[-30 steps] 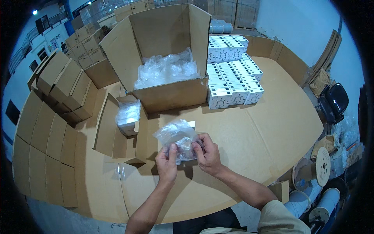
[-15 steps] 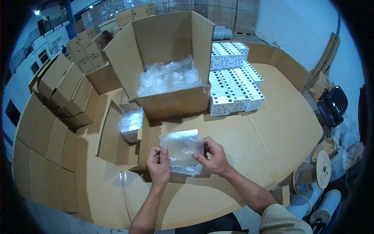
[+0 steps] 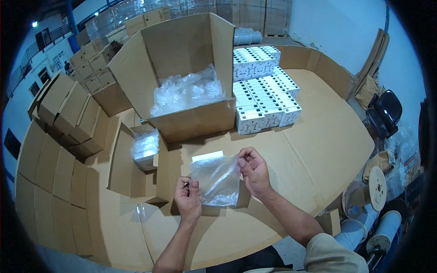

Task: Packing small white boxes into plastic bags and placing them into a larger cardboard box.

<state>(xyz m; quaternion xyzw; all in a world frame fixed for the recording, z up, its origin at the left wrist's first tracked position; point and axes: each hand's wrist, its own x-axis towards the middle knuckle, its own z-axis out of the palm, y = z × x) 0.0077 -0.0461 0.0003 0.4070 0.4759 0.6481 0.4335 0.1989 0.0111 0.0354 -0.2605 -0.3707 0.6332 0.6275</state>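
A clear plastic bag (image 3: 215,181) is stretched between my hands above the cardboard-covered table. My left hand (image 3: 188,200) is closed on its left edge, thumb on top. At the upper right corner my right hand (image 3: 255,172) pinches the bag between thumb and fingers. Beyond the bag, a flat white thing (image 3: 207,156) shows only its far edge; the rest is hidden. To the left stands a small open carton (image 3: 122,157) with a stack of bag-wrapped white boxes (image 3: 145,150) in it.
A large open carton (image 3: 193,119) full of clear plastic bags (image 3: 186,92) stands behind. Right of it are stacked white printed boxes (image 3: 266,98). Flat-sided cartons (image 3: 52,186) line the left side. On the right are a black chair (image 3: 384,113) and wire spools (image 3: 377,187).
My right hand has moved up to the bag's upper corner, pulling it taut and tilted. The left hand keeps its hold. The whole view has shifted slightly.
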